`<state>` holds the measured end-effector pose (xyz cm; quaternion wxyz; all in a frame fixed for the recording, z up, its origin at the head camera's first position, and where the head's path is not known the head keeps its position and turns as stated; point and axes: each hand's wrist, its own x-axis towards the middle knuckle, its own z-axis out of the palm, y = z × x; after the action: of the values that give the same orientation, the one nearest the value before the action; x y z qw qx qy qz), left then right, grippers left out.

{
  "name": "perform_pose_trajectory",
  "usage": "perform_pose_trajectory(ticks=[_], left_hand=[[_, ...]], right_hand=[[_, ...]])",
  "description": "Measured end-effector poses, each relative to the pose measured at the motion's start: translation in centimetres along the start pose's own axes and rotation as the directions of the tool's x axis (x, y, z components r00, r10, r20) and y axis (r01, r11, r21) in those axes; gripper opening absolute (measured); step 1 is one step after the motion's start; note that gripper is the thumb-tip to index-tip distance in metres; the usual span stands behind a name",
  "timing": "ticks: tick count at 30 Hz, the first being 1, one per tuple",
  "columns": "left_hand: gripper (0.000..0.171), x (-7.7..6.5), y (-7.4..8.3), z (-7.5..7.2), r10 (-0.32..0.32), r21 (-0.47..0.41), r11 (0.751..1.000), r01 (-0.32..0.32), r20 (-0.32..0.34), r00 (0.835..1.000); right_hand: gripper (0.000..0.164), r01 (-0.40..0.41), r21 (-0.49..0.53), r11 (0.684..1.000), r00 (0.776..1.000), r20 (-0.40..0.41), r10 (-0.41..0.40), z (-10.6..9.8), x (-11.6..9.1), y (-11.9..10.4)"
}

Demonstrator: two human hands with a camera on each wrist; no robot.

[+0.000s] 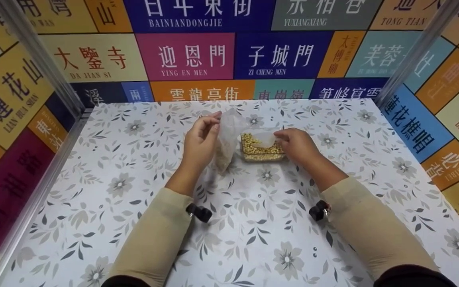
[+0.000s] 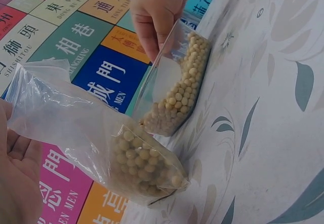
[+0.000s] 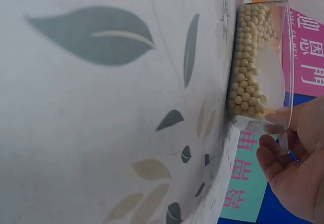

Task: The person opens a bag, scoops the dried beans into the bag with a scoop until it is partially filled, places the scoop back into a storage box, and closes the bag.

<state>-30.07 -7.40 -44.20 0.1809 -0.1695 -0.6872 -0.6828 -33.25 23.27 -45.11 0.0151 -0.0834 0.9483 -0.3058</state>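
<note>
In the head view my left hand (image 1: 199,139) pinches the top of a clear zip bag (image 1: 228,135) between thumb and fingers. The bag stands upright on the table, with soybeans (image 2: 144,165) in its bottom. To its right is a clear rectangular box (image 3: 289,46) partly filled with soybeans (image 3: 247,77). My right hand (image 1: 299,145) is at the box's right end, pinching the handle of a whitish translucent spoon (image 3: 271,77). The spoon's broad bowl lies inside the box against the beans, and its handle crosses the rim.
A white cloth with grey flowers and leaves covers the table (image 1: 269,215). Colourful panels with lettering (image 1: 185,56) rise behind it and on both sides, with metal posts (image 1: 416,52) at the back corners. Each wrist wears a small black device (image 1: 199,212).
</note>
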Motion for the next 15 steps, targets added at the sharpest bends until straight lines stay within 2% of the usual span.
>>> perform_pose_trajectory(ticks=[4, 10, 15], left_hand=[[0.012, 0.0, 0.0, 0.0, 0.005, 0.006, 1.000, -0.005, 0.002, 1.000], [0.013, 0.0, -0.1, 0.0, 0.008, 0.018, 1.000, -0.008, 0.006, 1.000], [0.014, 0.0, -0.1, 0.0, 0.011, 0.025, 1.000, -0.011, 0.004, 1.000]], right_hand=[[0.034, -0.016, 0.092, 0.996, 0.999, -0.027, 0.019, 0.3, 0.0, 0.3], [0.035, -0.020, 0.159, 0.987, 0.998, -0.047, 0.028, 0.4, -0.4, 0.7], [0.037, -0.075, 0.209, 0.975, 0.995, -0.043, 0.086, 0.1, -1.0, 0.8]])
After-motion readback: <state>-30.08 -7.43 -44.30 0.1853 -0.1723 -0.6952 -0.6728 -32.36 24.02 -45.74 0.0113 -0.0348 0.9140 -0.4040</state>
